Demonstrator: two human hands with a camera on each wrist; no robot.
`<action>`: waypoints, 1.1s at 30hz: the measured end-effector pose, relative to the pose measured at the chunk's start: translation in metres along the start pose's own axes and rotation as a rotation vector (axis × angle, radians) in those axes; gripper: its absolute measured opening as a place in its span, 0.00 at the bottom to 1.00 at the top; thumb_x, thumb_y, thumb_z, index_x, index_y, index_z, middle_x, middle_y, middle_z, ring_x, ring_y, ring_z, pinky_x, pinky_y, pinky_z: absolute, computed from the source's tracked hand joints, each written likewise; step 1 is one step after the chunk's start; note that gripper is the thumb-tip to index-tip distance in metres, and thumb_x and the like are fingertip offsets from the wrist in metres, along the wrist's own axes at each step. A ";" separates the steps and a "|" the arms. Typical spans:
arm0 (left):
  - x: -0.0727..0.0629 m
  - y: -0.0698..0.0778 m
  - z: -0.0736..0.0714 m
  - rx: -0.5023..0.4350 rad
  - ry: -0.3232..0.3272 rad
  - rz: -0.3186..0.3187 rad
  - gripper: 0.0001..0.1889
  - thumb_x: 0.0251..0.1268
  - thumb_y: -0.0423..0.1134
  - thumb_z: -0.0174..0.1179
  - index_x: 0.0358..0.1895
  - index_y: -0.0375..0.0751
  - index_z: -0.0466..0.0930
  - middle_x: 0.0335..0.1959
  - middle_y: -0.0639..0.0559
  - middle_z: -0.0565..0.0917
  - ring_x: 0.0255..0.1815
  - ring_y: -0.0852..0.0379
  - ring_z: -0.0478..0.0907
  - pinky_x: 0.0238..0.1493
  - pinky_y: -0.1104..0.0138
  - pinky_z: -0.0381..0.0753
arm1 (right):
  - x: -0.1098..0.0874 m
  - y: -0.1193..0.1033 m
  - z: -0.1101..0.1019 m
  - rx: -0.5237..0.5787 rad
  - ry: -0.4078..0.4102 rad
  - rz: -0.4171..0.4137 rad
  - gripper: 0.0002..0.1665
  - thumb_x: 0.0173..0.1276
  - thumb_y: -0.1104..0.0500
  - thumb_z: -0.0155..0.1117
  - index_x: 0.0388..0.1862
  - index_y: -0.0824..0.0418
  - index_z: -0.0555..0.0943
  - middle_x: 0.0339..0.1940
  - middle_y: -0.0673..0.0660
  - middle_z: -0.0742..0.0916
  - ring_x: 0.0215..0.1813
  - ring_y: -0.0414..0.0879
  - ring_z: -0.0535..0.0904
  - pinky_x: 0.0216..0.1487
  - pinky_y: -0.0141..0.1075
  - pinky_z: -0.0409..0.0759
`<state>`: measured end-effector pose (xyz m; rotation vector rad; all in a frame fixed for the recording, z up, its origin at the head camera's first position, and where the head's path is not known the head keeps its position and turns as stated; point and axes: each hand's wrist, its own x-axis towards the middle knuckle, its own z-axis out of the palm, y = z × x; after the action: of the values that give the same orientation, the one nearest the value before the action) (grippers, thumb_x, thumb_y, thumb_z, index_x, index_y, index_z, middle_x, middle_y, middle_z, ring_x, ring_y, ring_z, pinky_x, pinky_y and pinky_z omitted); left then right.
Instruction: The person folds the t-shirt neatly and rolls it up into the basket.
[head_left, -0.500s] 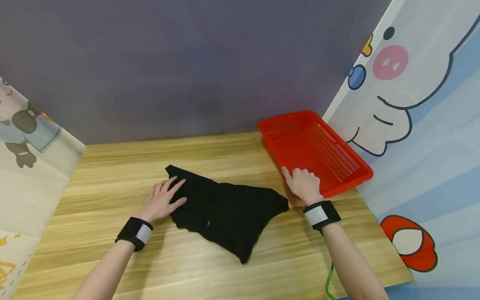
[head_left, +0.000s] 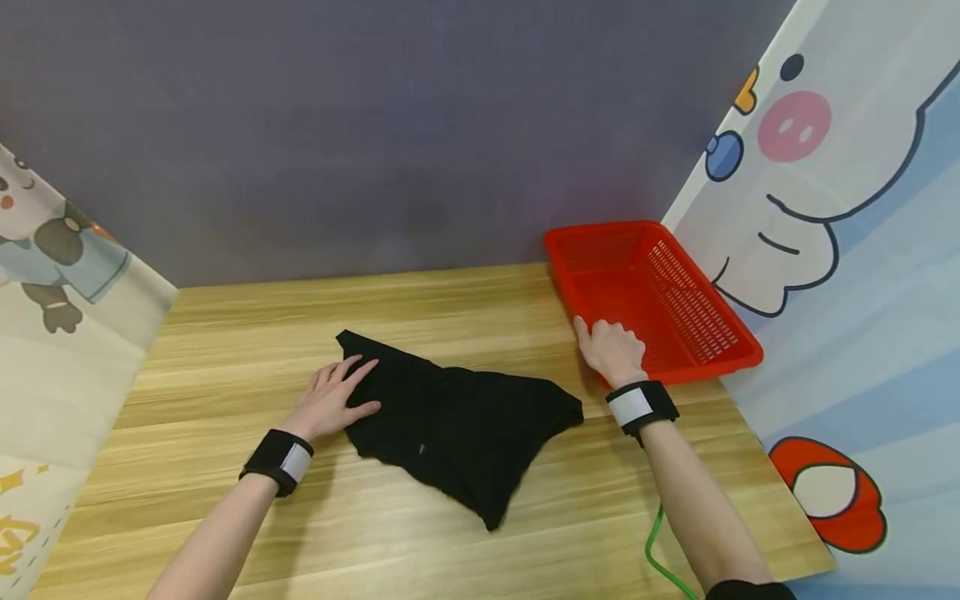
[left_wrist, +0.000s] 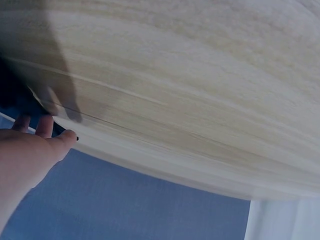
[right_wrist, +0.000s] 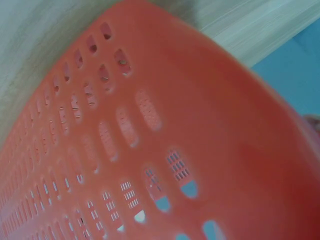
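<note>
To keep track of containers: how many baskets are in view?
1: the red basket, on the table, right of the black cloth, the right hand at its rim.

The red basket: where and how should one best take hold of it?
Probably by its near rim, gripped over the edge from the person's side: the red basket sits open side up, and its far end is close to the grey wall.

The left hand (left_wrist: 31, 154) touches dark cloth (left_wrist: 13, 93) on a wood-grained surface (left_wrist: 175, 100).
</note>
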<state>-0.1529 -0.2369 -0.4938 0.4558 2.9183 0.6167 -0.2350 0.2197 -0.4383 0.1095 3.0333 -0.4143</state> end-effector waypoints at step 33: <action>-0.001 0.023 -0.013 -0.119 0.104 0.176 0.10 0.66 0.27 0.57 0.45 0.37 0.86 0.44 0.42 0.88 0.39 0.54 0.80 0.44 0.60 0.79 | -0.031 -0.030 0.049 0.364 -0.385 -0.549 0.09 0.75 0.61 0.59 0.39 0.65 0.82 0.31 0.56 0.82 0.34 0.44 0.75 0.39 0.36 0.73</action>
<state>-0.1478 -0.2217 -0.4723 0.6912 2.9370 0.8574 -0.2030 0.1761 -0.4744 -0.7074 2.5338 -0.9002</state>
